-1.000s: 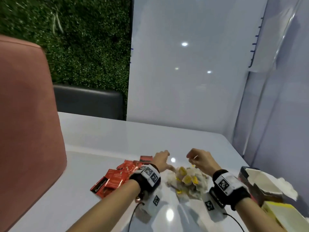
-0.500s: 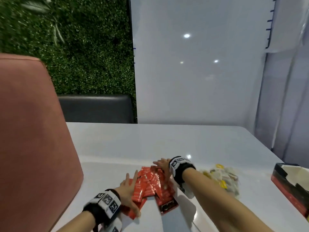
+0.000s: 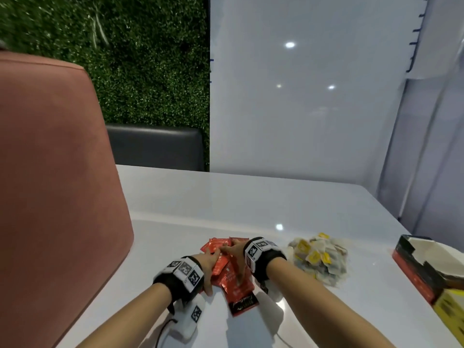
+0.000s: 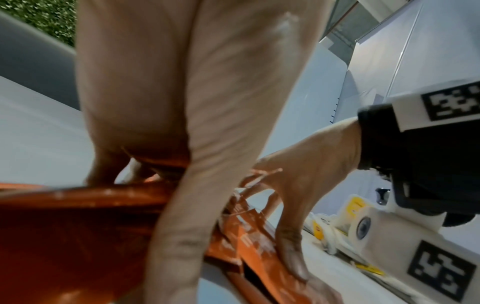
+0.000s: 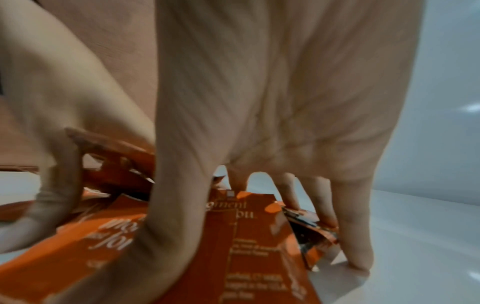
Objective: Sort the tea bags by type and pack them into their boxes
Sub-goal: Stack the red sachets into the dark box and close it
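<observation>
A heap of red tea bag packets [image 3: 232, 280] lies on the white table [image 3: 226, 202] in front of me. My left hand [image 3: 209, 266] presses on its left side with fingers spread, and my right hand [image 3: 233, 254] presses on its right side, fingertips nearly meeting at the far edge. In the left wrist view the left hand [image 4: 207, 123] has its fingers straight down on the red packets [image 4: 78, 236]. The right hand [image 5: 285, 102] stands on its fingertips around the red packets [image 5: 246, 246]. A pile of white tea bags with yellow tags [image 3: 319, 259] sits to the right.
An open red and black box [image 3: 414, 270] and a yellow box [image 3: 449, 307] stand at the right table edge. A pink chair back [image 3: 50, 197] rises close on the left. A dark bench [image 3: 155, 146] and a white wall lie beyond the table.
Both hands left the white and yellow pile, went to the red packets, and have since drawn together, pushing the packets into a tighter heap.
</observation>
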Demonstrator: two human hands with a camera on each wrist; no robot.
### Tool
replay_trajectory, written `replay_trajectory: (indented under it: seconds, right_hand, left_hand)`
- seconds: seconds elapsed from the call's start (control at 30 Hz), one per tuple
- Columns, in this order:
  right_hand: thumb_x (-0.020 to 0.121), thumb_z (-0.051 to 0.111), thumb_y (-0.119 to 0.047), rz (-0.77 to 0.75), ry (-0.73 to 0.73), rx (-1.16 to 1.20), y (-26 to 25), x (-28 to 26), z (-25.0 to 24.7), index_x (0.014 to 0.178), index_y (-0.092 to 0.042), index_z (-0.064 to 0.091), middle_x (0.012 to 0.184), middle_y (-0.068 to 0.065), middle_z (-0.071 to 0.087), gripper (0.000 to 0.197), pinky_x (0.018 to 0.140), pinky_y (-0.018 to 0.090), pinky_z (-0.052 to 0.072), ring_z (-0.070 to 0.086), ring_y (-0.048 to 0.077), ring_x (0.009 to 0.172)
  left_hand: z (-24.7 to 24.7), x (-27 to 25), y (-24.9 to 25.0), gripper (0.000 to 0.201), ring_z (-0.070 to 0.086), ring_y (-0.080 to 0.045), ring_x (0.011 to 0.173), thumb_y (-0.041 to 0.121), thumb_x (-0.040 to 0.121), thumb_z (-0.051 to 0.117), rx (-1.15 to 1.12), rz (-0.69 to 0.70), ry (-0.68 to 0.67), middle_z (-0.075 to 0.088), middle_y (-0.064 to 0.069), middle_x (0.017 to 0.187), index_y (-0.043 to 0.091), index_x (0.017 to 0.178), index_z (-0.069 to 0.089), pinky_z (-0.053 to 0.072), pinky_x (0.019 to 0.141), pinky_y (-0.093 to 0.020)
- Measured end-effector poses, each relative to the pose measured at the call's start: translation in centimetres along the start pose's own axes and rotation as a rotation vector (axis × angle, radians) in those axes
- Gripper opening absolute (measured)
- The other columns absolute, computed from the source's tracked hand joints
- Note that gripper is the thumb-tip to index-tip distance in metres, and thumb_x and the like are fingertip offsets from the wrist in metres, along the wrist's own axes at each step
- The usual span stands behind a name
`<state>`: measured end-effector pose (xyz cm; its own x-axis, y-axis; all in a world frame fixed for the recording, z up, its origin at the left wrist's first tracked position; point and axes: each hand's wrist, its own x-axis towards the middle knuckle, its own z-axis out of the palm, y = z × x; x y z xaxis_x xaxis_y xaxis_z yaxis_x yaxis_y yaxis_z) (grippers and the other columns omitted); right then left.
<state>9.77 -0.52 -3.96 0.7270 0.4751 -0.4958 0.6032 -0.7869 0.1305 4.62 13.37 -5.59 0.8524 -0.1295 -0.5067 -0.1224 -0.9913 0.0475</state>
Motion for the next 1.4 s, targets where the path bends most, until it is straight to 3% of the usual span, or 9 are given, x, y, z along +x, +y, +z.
replay_trajectory:
  seconds: [0.13,0.27,0.37,0.6,0.93,1.1,1.23,1.33,1.4]
  right_hand:
    - [0.065,0.080,-0.044,-0.004,0.009,-0.003,-1.4,-2.8,1.3,0.147,-0.033,0.006,0.157,0.010,0.005,0.111,0.113,0.053,0.023,0.018,0.035,0.142]
    - [0.062,0.081,-0.046,-0.004,0.043,0.035,-2.0,-5.9,3.1,0.146,-0.032,0.015,0.153,0.009,0.018,0.108,0.109,0.053,0.031,0.031,0.035,0.136]
    - [0.067,0.079,-0.040,-0.009,0.031,0.046,-1.9,-8.0,4.6,0.147,-0.027,0.014,0.154,0.012,0.016,0.104,0.111,0.050,0.027,0.026,0.035,0.139]
    - [0.061,0.083,-0.042,0.009,0.044,0.095,-1.1,-12.1,8.4,0.146,-0.028,0.016,0.153,0.011,0.019,0.109,0.111,0.052,0.030,0.028,0.035,0.138]
    - [0.063,0.084,-0.029,0.037,0.111,0.121,-2.0,-16.3,10.5,0.143,-0.021,0.028,0.144,0.010,0.035,0.098,0.110,0.042,0.034,0.039,0.030,0.132]
    - [0.064,0.083,-0.020,0.061,0.143,0.199,-2.4,-17.4,10.9,0.142,-0.019,0.032,0.141,0.010,0.042,0.093,0.107,0.039,0.036,0.043,0.030,0.128]
    - [0.069,0.079,-0.017,0.107,0.235,0.291,-1.9,-18.0,11.4,0.138,-0.013,0.034,0.131,0.013,0.050,0.083,0.101,0.038,0.041,0.049,0.031,0.120]
    - [0.070,0.077,-0.018,0.148,0.353,0.403,-1.4,-18.3,12.7,0.126,-0.014,0.040,0.119,0.012,0.054,0.067,0.090,0.039,0.047,0.055,0.030,0.109]
    - [0.076,0.069,-0.017,0.179,0.443,0.403,-1.1,-18.5,13.1,0.119,-0.015,0.045,0.116,0.009,0.055,0.049,0.088,0.041,0.049,0.056,0.029,0.105]
  left_hand:
    - [1.1,-2.3,1.9,0.119,0.025,-0.034,0.140,0.025,0.071,0.079,0.017,0.026,0.025,0.009,-0.020,0.156,0.009,0.148,-0.008,0.028,0.114,-0.040]
    - [2.2,-4.7,3.4,0.115,0.033,-0.033,0.136,0.025,0.070,0.080,0.027,0.087,0.029,0.023,-0.018,0.152,0.013,0.149,-0.002,0.030,0.112,-0.040]
    - [3.1,-6.2,5.0,0.110,0.038,-0.031,0.132,0.024,0.071,0.079,0.018,0.139,0.032,0.032,-0.016,0.148,0.016,0.150,0.002,0.033,0.109,-0.035]
    - [5.2,-9.2,9.1,0.108,0.029,-0.033,0.138,0.026,0.075,0.076,0.043,0.187,0.032,0.018,-0.020,0.153,0.014,0.150,-0.001,0.027,0.111,-0.035]
    - [7.2,-11.6,11.4,0.093,0.045,-0.031,0.125,0.020,0.072,0.078,-0.021,0.247,0.069,0.044,-0.015,0.138,0.014,0.146,0.021,0.037,0.105,-0.035]
    - [6.9,-12.4,11.1,0.075,0.053,-0.027,0.117,0.020,0.078,0.073,-0.152,0.246,-0.004,0.053,-0.008,0.130,0.020,0.141,0.031,0.040,0.089,-0.026]
    - [5.5,-12.4,10.4,0.047,0.061,-0.020,0.089,0.036,0.091,0.056,-0.466,0.220,-0.171,0.061,-0.005,0.109,0.017,0.131,0.044,0.051,0.077,-0.025]
    - [5.3,-11.4,9.5,0.087,0.058,-0.025,0.111,0.078,0.071,0.049,-0.525,0.257,-0.058,0.059,-0.009,0.126,0.015,0.130,0.049,0.042,0.103,-0.042]
    - [5.3,-10.2,8.8,0.086,0.056,-0.025,0.114,0.077,0.070,0.046,-0.605,0.264,0.032,0.060,-0.009,0.125,0.012,0.127,0.052,0.037,0.107,-0.041]
